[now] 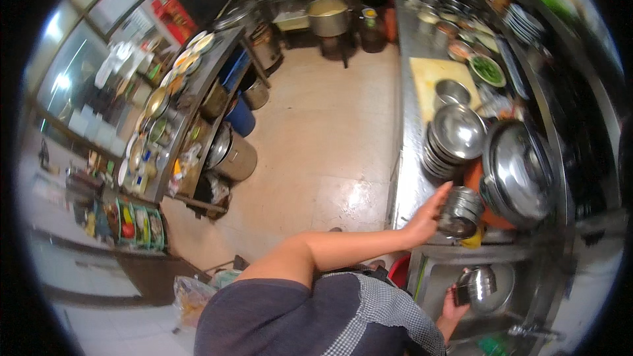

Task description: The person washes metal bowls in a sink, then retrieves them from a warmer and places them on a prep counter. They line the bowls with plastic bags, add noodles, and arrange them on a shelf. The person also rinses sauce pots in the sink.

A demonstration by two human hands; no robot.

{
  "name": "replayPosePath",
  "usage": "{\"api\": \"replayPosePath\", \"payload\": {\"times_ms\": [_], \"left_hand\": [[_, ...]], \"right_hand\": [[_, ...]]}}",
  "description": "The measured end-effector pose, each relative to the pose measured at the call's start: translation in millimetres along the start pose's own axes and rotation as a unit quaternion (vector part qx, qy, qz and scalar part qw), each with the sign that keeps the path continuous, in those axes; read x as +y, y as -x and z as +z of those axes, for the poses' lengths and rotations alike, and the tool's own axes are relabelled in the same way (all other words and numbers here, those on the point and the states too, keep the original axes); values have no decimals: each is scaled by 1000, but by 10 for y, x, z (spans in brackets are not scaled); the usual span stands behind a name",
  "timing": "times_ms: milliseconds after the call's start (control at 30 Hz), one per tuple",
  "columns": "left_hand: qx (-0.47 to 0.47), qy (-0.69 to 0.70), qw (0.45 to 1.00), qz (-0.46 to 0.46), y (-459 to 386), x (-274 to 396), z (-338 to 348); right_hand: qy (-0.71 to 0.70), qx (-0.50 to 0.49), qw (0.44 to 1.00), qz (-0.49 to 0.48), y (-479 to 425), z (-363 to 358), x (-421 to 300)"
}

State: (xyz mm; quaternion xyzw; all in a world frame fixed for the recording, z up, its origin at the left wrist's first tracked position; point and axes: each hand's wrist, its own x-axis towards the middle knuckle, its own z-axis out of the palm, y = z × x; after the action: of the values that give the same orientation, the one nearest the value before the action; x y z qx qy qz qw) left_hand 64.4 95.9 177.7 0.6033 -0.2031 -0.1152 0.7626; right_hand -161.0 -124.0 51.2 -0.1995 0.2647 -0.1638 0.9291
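Note:
My left hand [431, 216] is at the near side of a stack of small steel bowls [461, 211] on the steel counter, its fingers against the stack. Over the sink [435, 277], my right hand [454, 304] holds several nested steel bowls [477, 288], tilted on their side; a round steel vessel shows behind them. Beyond my left hand stand a taller stack of wide steel bowls [457, 131] and a steel pot [452, 93] on a yellowish cutting board [425, 76].
A large lidded steel pot [519, 173] stands right of the bowls. The faucet [534, 331] reaches over the sink. A bowl of chopped greens [487, 69] sits by the board. Across the tiled floor is a shelved table [198, 94] with plates; a large pot [328, 17] stands at the far end.

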Motion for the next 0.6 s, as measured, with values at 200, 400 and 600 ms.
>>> {"api": "replayPosePath", "payload": {"times_ms": [200,400,600], "left_hand": [[281,48,917,-278,1342,-302,-2046],[542,141,787,-260,2829,180,-3510],[669,199,704,-132,3609,577,-4353]], "right_hand": [[199,-17,964,176,-347,650,894],[273,-140,871,384,-529,2072,2573],[425,-281,750,421,-258,3503,4430]]}}
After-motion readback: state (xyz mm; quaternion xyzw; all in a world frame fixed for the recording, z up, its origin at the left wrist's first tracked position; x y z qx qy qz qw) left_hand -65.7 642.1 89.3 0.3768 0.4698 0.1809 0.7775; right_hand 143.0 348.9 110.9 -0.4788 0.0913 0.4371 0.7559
